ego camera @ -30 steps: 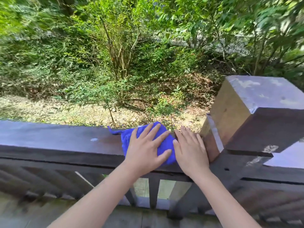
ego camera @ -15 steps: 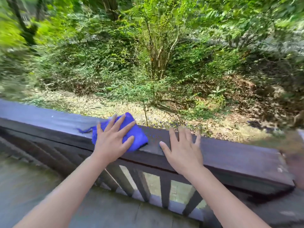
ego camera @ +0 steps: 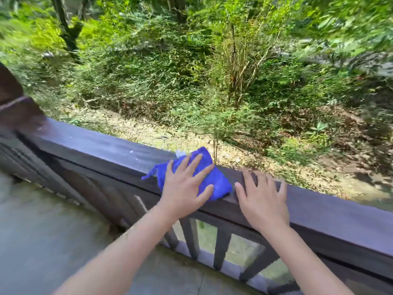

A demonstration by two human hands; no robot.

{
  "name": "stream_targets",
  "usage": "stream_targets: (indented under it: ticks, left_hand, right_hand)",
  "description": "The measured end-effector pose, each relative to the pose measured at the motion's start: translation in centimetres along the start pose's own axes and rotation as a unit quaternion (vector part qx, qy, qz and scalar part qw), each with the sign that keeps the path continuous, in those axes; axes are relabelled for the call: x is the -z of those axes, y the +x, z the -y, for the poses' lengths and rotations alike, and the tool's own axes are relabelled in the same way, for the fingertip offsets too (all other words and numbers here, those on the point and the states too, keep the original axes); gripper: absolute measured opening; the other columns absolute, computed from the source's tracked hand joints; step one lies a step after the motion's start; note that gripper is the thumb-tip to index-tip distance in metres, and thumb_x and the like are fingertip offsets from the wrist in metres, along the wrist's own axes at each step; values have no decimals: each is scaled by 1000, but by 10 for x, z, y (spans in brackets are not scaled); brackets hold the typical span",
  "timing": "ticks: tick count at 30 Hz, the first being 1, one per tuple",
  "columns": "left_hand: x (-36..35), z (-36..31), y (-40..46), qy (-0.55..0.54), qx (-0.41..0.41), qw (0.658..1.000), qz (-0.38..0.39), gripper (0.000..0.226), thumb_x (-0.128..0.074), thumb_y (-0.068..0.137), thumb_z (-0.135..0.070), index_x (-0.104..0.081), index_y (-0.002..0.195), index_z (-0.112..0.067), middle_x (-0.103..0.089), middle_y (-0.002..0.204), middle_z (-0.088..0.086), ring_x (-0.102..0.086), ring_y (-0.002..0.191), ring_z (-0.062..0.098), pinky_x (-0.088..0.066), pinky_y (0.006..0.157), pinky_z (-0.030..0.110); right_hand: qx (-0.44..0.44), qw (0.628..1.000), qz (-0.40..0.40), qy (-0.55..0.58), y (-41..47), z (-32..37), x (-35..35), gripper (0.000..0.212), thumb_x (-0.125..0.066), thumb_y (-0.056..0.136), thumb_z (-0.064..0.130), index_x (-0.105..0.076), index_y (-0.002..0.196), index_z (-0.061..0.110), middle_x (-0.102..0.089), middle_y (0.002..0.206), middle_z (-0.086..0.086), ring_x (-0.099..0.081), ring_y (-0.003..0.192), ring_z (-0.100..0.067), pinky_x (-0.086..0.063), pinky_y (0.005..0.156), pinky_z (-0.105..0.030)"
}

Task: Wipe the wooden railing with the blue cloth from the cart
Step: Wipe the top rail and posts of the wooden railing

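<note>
My left hand [ego camera: 187,188] lies flat on the blue cloth [ego camera: 214,179], fingers spread, pressing it down on the top of the railing [ego camera: 102,150]. I am not gripping it; the palm pins it to the wood. The cloth is bunched, with a loose corner trailing off toward the left. My right hand [ego camera: 263,199] rests open on the bare rail just beside the cloth, holding nothing, the fingers spread over the top edge.

I judge the wipe to be under way, not near its end. The cloth is already off the cart and on the wood, so the fetching is done; the cart itself is not in view. A long run of rail stretches to the left, up to the dark post [ego camera: 12,96], and it carries a few pale specks [ego camera: 131,151] that I take for dirt not yet reached. There is one more pale fleck just at the cloth's far edge. To the right the rail looks plain and even, though blur keeps me from saying whether it is clean. The balusters [ego camera: 221,248] below and the rail's front face look untouched, as far as I can tell.
</note>
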State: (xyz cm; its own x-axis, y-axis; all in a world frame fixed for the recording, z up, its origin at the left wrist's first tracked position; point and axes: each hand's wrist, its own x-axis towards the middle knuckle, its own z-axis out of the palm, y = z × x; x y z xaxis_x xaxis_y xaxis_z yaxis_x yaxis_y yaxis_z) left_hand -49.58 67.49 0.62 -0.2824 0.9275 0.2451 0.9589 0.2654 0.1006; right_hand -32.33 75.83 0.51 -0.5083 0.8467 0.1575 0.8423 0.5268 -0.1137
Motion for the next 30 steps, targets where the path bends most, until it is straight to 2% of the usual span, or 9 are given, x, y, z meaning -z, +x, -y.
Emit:
stream_targets:
  ticks: [2,4,8,11,14,16,22,27,30]
  left_hand:
    - [5,30,1,2,-32,999,-9,56,-29,80,-53,-44,133,-40,-37,150,-2,-33,139,22,-19,110,60]
    - [8,60,5,3,-21,1000,-8,56,-29,80,-52,-45,132,-39,-38,149,-2,-35,138,20,-19,111,60]
    - [10,115,15,8,50,999,13,61,-19,78,-56,-36,135,-44,-26,155,-7,-20,143,13,-9,112,56]
    - [12,159,24,8,148,989,7,55,-26,82,-52,-35,136,-42,-23,156,-5,-17,143,17,-10,112,57]
    - [15,182,33,-11,291,957,5,51,-32,87,-47,-34,138,-36,-16,157,0,-12,144,21,-8,111,59]
    - [13,171,36,-13,322,946,18,54,-31,88,-47,-31,140,-34,-11,158,3,-6,145,24,-3,110,64]
    - [7,141,22,-10,175,984,17,56,-27,86,-58,-26,139,-43,-11,159,-1,0,146,21,4,109,64]
    - [17,190,10,13,26,1000,0,59,-23,80,-60,-27,138,-48,-21,156,-6,-11,145,14,0,112,60]
    - [21,228,11,32,16,999,-2,59,-24,79,-60,-27,137,-49,-24,155,-6,-16,145,16,-1,111,62]
  right_hand:
    - [-2,1000,7,-5,3,11,-1,58,-13,87,53,-27,139,31,-45,138,-5,-36,129,-26,-16,110,-53]
    - [4,1000,12,-12,8,27,-1,61,-11,86,54,-26,140,29,-46,136,-7,-36,128,-27,-17,110,-55]
    - [27,999,22,-10,21,70,-8,62,-16,87,56,-25,140,24,-45,134,-10,-36,127,-27,-16,109,-56]
    - [45,999,22,-2,30,102,-14,63,-21,88,56,-26,140,20,-46,132,-12,-37,125,-29,-18,109,-58]
    - [60,998,32,11,39,126,-17,66,-20,88,57,-22,142,19,-43,133,-13,-34,125,-31,-14,109,-60]
    - [69,997,37,11,41,134,-18,69,-17,87,59,-17,144,19,-41,135,-14,-32,127,-31,-14,110,-60]
    - [112,994,17,7,48,160,-23,77,-14,82,64,-20,142,16,-43,135,-13,-36,125,-31,-19,107,-57]
    - [140,990,21,20,60,195,-30,100,-12,68,81,-20,142,14,-39,140,-9,-31,131,-27,-16,109,-56]
    - [162,986,30,28,72,217,-33,104,-14,65,82,-17,143,13,-37,142,-8,-30,132,-26,-18,109,-55]
